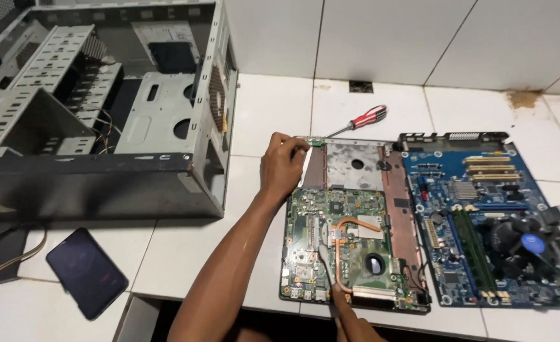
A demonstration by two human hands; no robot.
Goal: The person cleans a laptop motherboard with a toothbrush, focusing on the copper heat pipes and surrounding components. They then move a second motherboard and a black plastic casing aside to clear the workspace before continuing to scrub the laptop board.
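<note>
White glazed tiles covered both the wall and the surface on which everything lay, seen in the single head view looking down. At the far left stood an open grey metal computer case, emptied, with a dark smartphone lying near its front corner. A red-and-black handled screwdriver rested untouched on the tiles just beyond the opened laptop base, whose green circuit board with a copper heat pipe sat in its lower half, bare silver and copper-coloured shell showing above it. Just to the right lay a blue desktop motherboard with a black fan cooler. The left hand was at the upper left corner of the laptop base, its fingers pinched closed on a small green daughter board at that corner. The right hand reached in from the bottom edge, fingertips pressed on the near edge of the green board; whether its grip held anything could not be told. Judging by this, the step in hand was working the small board at the corner, which would call for a gentle, level pull while the main board was steadied.
</note>
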